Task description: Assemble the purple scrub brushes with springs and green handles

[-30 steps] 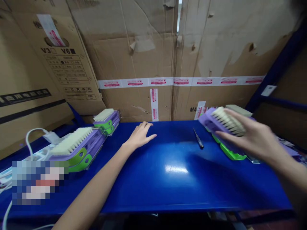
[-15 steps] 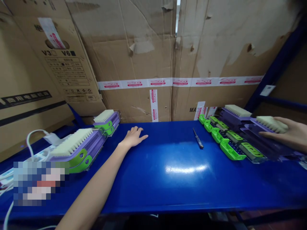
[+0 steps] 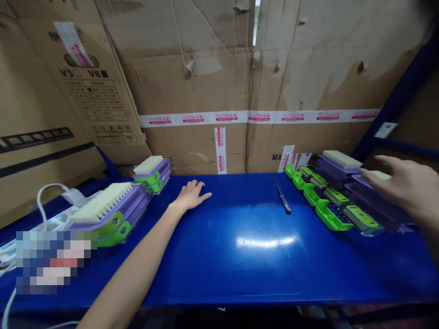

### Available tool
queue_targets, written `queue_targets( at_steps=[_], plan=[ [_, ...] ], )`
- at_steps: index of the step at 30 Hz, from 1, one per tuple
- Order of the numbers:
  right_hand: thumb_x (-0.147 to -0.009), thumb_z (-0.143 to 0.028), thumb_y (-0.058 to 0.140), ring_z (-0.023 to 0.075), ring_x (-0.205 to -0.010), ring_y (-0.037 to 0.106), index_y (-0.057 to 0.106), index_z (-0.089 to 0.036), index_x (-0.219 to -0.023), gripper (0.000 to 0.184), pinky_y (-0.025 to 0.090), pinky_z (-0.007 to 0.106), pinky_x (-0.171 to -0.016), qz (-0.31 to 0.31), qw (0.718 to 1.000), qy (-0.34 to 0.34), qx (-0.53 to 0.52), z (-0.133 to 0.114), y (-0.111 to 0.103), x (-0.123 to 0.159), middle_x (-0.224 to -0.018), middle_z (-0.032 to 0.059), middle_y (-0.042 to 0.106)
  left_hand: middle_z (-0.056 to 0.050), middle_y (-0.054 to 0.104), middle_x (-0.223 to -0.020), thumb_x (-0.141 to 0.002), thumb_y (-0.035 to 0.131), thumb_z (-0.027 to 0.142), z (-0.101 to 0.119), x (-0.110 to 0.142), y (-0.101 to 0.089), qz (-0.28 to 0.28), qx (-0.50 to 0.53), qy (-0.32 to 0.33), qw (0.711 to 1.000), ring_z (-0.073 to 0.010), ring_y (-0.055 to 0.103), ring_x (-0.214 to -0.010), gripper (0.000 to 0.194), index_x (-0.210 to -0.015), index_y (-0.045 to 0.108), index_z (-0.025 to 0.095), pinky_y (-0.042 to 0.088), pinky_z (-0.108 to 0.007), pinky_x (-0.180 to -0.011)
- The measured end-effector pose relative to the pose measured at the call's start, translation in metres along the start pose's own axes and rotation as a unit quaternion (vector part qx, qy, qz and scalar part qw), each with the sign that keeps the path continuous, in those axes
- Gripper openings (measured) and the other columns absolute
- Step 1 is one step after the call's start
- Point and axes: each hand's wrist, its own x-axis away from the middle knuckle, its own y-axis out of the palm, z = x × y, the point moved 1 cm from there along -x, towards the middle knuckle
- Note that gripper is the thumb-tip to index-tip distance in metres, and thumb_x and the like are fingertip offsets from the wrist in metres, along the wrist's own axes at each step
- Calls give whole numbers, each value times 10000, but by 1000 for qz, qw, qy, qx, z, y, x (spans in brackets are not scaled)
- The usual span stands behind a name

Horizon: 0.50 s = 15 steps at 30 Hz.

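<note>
My left hand [image 3: 191, 195] lies flat and open on the blue table [image 3: 240, 256], holding nothing. My right hand [image 3: 404, 187] hovers at the right with fingers spread, open, just above a purple brush unit [image 3: 373, 201] whose white bristles it partly hides. Beside it stands another purple brush unit with white bristles [image 3: 338, 162]. In front of them lies a row of green and purple parts [image 3: 331, 205]. A small screwdriver [image 3: 284, 198] lies on the table between my hands.
Two purple and green brush units sit at the left, one near [image 3: 109, 212] and one farther back [image 3: 152, 171]. A white cable and power strip [image 3: 48, 210] lie at the far left. Large cardboard boxes [image 3: 212, 82] wall off the back. A blue rack post [image 3: 394, 100] rises at the right.
My right hand carried a purple brush unit to the right, set it down by the other one and let go; it now hovers open above it. My left hand drew back slightly.
</note>
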Motion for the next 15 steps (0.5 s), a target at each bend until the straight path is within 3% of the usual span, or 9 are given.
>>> queue_targets(
  at_steps=[2,4,8,12,15],
  plan=[
    [-825,-481,472,311,-887,625,624,-135,-1197,530,420,371,-638,18,998,-8,-51,-38,-10,2,-999,189,691,-174,521,-1208,-849,382,612,1,0,-1,0,1,-2,1000,-360,469,-1143,599,-1217,520,160,378,-478,-924],
    [-829,-416,489,273,-906,629,636,-111,-1165,477,457,349,-738,25,988,-69,-134,-78,-11,4,-1015,168,691,-173,525,-1205,-849,395,607,1,1,-1,1,2,-3,1000,-358,473,-1143,593,-1215,519,157,378,-475,-925],
    [-863,-367,449,255,-901,634,641,-120,-1121,405,484,374,-804,-25,952,-179,-249,-151,8,14,-997,134,691,-171,540,-1184,-848,420,590,3,0,-5,24,-12,-2,1000,-350,488,-1121,566,-1193,530,155,382,-467,-917],
    [-911,-336,414,241,-978,605,611,-135,-1174,385,469,369,-866,-141,890,-339,-271,-211,24,43,-1054,134,663,-188,548,-1131,-880,406,499,5,-2,-21,119,-62,-22,991,-357,480,-1108,481,-1152,557,133,366,-476,-924],
    [-931,-325,403,239,-1003,575,594,-150,-1207,379,449,387,-889,-178,853,-410,-269,-236,28,69,-1070,139,641,-222,519,-1170,-892,379,436,4,-4,-43,210,-111,-75,968,-381,445,-1138,441,-1125,564,111,338,-504,-944]
  ],
)
